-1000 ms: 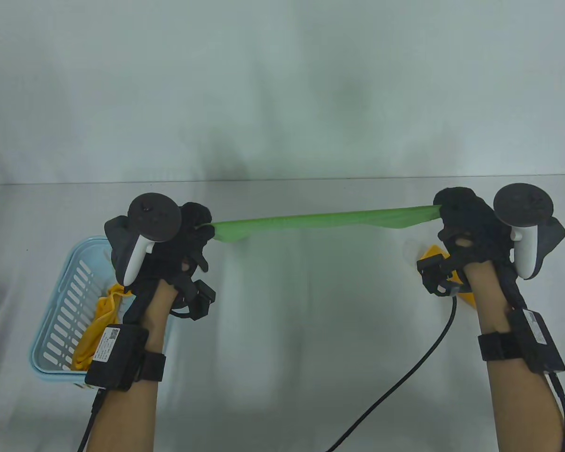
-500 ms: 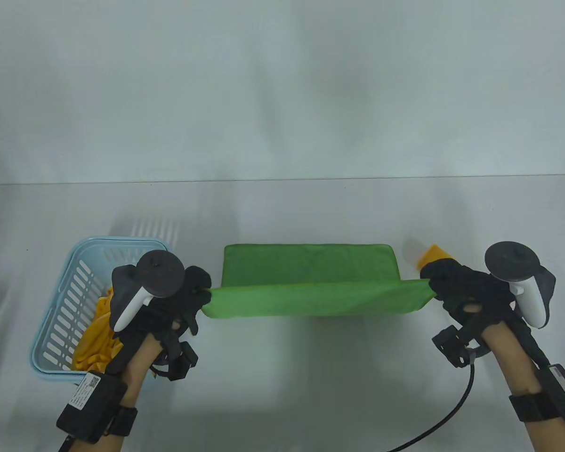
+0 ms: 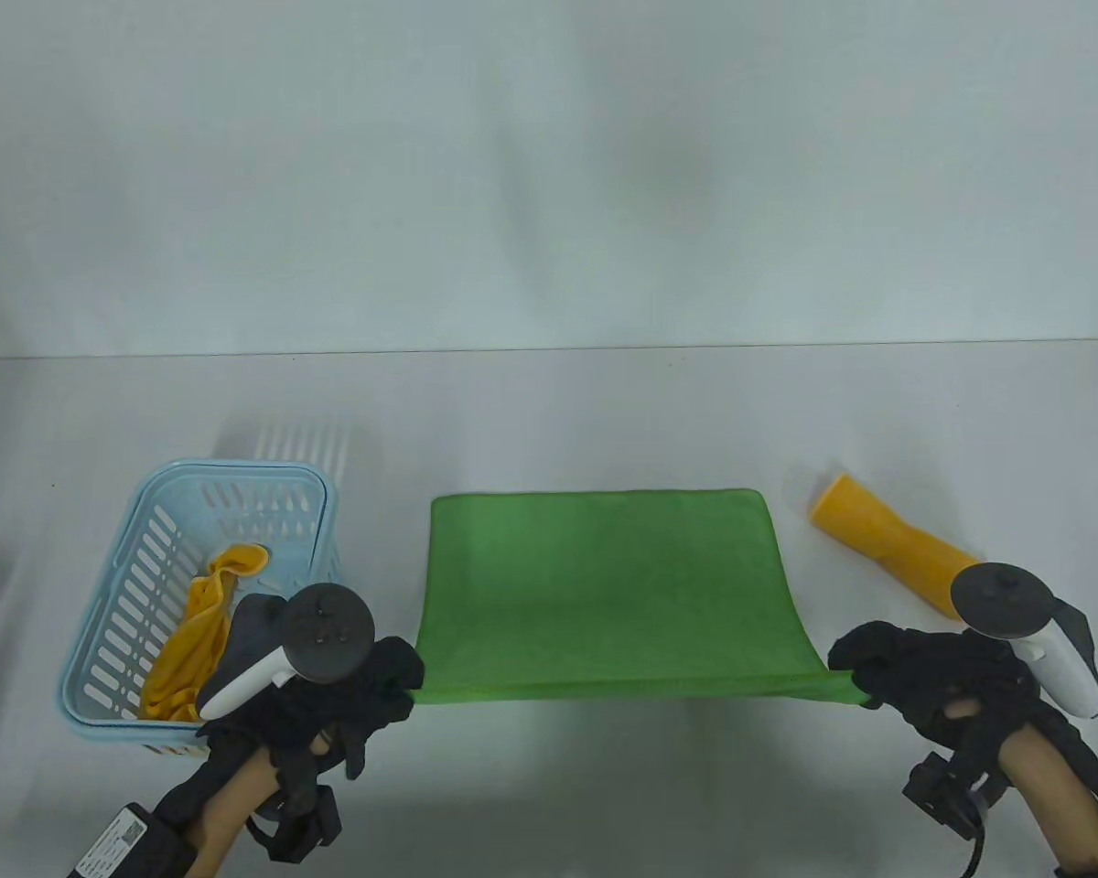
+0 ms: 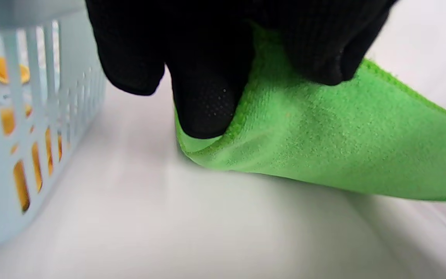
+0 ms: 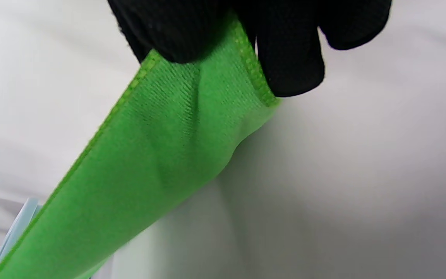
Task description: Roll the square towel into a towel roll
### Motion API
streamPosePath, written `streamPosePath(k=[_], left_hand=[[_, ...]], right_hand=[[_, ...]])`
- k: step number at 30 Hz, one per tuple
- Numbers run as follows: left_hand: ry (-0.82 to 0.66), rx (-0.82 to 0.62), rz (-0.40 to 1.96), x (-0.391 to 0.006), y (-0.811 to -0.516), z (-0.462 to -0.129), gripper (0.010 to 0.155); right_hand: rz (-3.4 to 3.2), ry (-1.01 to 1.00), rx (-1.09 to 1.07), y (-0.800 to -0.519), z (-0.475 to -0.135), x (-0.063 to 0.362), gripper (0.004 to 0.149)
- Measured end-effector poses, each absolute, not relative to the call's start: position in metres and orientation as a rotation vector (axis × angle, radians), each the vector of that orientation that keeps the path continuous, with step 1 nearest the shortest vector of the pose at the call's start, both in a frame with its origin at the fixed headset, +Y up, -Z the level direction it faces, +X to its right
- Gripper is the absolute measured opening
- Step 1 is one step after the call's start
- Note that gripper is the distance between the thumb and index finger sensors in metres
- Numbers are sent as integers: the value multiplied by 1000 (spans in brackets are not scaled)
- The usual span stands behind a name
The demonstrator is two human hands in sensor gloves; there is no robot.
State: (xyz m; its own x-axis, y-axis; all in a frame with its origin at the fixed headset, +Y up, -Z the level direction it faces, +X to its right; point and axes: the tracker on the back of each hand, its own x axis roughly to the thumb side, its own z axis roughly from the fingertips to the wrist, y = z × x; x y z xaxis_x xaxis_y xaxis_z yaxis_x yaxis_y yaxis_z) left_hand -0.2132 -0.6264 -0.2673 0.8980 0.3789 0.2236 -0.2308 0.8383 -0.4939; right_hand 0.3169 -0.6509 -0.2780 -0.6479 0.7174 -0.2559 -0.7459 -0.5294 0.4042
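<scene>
- counter (image 3: 549,421): white, carries everything; the work happens in its near-centre strip.
- green towel (image 3: 604,585): spread out as one flat sheet mid-counter, far edge lying down, near edge lifted slightly off the surface and pulled taut between the hands. No turns in it at all, so rolling has not started.
- basket (image 3: 160,512): light blue, slotted, left of the towel, apart from it. One crumpled yellow cloth (image 3: 192,640) lies inside, looks like stock waiting its turn.
- yellow roll (image 3: 888,541): a finished tight roll lying right of the green towel, near it but not touching. Reads as the reference result for this one.
- left hand (image 3: 348,681): pinches the towel's near-left corner, thumb and fingers clamped on the hem (clear in the left wrist view).
- right hand (image 3: 915,681): pinches the near-right corner the same way.
- Status, my read: layout stage nearly done, corners not yet set down. Left: lay the near edge flat, tuck it over, roll the full length away, keep both ends even.
</scene>
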Motion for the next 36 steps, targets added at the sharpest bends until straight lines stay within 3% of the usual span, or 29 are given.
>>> streamPosePath(k=[7,19,36], left_hand=[[-334,-514,248,-207,-630,-257,43],[-34,-312,107,-190,-625,-330,43],[258,-255,-13,-166,-671,-415,44]], right_hand=[[2219,561,-29,-639,-270,316,36],[2413,128,-204,-636,-327,294,36],[2576,78,-506,-672,-418,264,37]])
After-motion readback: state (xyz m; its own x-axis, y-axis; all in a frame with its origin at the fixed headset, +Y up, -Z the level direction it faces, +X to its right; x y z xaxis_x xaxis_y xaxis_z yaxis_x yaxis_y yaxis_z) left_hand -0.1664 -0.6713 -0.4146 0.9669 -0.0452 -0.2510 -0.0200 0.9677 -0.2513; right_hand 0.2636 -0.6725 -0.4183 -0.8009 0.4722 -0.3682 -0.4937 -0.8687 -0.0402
